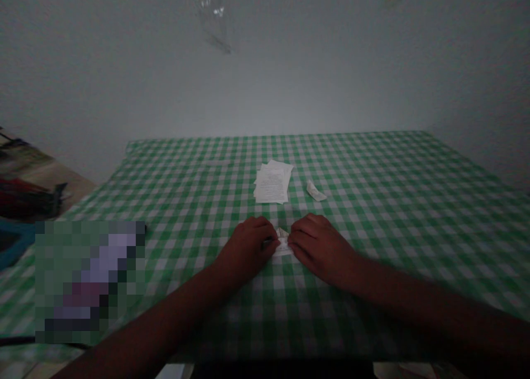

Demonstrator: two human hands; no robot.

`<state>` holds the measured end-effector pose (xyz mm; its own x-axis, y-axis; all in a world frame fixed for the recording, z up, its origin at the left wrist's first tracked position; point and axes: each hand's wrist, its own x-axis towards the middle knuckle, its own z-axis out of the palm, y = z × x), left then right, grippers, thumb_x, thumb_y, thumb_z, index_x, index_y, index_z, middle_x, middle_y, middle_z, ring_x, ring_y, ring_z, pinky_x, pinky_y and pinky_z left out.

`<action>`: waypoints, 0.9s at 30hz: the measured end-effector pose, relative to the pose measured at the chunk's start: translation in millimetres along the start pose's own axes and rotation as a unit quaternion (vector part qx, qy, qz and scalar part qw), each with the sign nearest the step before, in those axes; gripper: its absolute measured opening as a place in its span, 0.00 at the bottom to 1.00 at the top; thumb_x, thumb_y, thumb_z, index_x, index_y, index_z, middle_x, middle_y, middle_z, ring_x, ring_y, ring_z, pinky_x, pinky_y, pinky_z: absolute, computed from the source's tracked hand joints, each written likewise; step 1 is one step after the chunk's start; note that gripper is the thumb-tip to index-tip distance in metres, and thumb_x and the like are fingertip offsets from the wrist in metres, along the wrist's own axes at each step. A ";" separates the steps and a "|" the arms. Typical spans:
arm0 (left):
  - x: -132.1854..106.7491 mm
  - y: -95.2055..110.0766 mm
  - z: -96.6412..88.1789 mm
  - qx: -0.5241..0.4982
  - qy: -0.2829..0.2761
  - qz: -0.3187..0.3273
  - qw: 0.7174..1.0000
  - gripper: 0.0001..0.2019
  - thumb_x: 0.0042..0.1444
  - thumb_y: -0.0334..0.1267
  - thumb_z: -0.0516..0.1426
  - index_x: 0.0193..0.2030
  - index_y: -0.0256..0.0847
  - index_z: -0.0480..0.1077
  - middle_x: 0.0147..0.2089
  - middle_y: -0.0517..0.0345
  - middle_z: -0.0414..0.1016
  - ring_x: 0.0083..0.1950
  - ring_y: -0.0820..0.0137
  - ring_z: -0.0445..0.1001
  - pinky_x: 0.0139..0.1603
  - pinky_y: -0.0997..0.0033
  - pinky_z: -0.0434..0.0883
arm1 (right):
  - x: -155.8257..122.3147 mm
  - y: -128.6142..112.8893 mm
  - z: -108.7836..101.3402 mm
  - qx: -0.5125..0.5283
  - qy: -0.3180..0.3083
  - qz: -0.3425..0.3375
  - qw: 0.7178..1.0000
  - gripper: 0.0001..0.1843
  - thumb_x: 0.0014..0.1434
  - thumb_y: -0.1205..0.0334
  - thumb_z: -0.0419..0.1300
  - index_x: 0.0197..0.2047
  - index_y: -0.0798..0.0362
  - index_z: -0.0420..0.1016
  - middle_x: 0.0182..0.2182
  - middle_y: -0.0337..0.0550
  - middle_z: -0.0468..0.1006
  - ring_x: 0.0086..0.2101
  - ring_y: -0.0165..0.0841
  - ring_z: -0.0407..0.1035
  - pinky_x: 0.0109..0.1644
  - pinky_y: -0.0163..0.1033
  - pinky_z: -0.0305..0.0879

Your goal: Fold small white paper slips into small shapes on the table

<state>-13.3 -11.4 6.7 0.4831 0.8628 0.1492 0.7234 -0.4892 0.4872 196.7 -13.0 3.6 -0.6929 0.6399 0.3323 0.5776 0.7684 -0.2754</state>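
The left hand (246, 249) and right hand (318, 249) rest curled on the gingham-covered desk (385, 219), both clenched in a grip on a small folded paper (282, 242) pinched between their fingertips, its creased top poking up between them. At 12 o'clock from the hands lies a stack of printed sheets (272, 181), well clear of them, and just beside that stack, toward 1 o'clock, sits a small paper slip (316, 191)
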 end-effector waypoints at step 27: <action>9.9 -6.2 6.2 0.029 0.020 -0.006 0.999 0.02 0.62 0.32 0.56 0.39 0.41 0.69 0.42 0.56 0.72 0.45 0.64 0.67 0.50 0.60 0.65 | -11.5 -8.4 2.0 -0.047 -0.069 0.008 0.997 0.23 0.66 0.60 0.52 0.62 0.56 0.66 0.59 0.51 0.70 0.57 0.44 0.63 0.63 0.55 0.58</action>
<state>-9.9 -0.6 -0.2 0.4552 0.8724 0.1782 0.7565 -0.4845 0.4393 198.9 -26.8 0.2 -0.7322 0.6510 0.2003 0.6223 0.7589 -0.1919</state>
